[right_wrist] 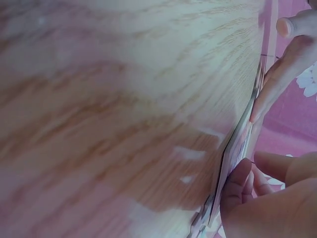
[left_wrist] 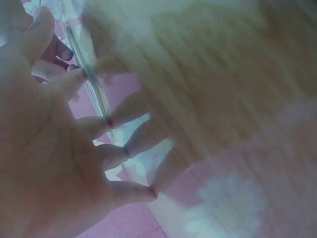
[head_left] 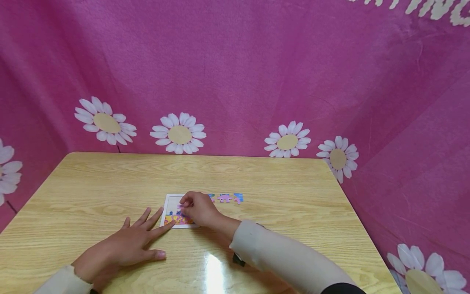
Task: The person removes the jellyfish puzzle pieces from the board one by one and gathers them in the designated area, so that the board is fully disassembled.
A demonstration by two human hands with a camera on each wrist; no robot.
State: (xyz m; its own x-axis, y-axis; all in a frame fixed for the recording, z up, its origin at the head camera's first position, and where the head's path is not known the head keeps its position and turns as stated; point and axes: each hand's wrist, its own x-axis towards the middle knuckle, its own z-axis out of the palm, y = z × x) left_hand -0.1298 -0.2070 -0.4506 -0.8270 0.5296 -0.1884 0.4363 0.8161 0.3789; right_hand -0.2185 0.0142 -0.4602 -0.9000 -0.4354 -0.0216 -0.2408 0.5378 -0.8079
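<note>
A small jigsaw puzzle board [head_left: 173,204] with a white border lies on the table. Its lower part shows a yellow, pink and blue picture, while the upper left is bare and pale. My right hand [head_left: 201,209] is over the board's right side, thumb and fingers pinching a small puzzle piece [head_left: 180,207]; the fingers partly hide it. In the right wrist view, a thin edge shows between the fingertips of the right hand [right_wrist: 267,191]. My left hand [head_left: 132,241] lies with fingers spread, its index fingertip touching the board's lower left. The left hand [left_wrist: 54,144] looks flat in the left wrist view.
To the right of the board are a pink puzzle piece [head_left: 225,198], a blue and pink piece [head_left: 238,197] and another piece [head_left: 211,197] partly behind the right hand. The wooden table [head_left: 279,188] ends at a pink curtain [head_left: 235,81] with daisies.
</note>
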